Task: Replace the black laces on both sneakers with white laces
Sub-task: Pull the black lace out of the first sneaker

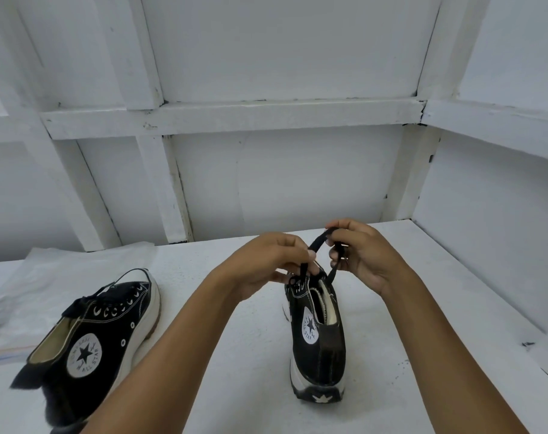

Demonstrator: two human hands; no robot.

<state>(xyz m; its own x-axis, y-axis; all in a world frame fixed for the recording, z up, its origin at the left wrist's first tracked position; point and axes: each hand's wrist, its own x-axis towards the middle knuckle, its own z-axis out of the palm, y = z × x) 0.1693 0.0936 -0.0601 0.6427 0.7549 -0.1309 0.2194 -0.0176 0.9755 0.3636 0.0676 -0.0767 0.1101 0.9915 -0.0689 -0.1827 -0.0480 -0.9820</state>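
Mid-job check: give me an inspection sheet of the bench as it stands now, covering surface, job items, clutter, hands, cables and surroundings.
Surface: white tabletop, with small specks and marks.
Job's things: front sneaker upright, heel toward the camera, its black lace pulled up in a loop above it. Second sneaker at left, toe pointing away, laced in black. No white ones seen.
Clutter: white plastic sheet behind the second sneaker; dark scrap at right.
Grippers: left hand pinches the black lace near the eyelets; right hand pinches the loop.
Cables: nothing seen.
Surroundings: white wall framing behind and beside the table.
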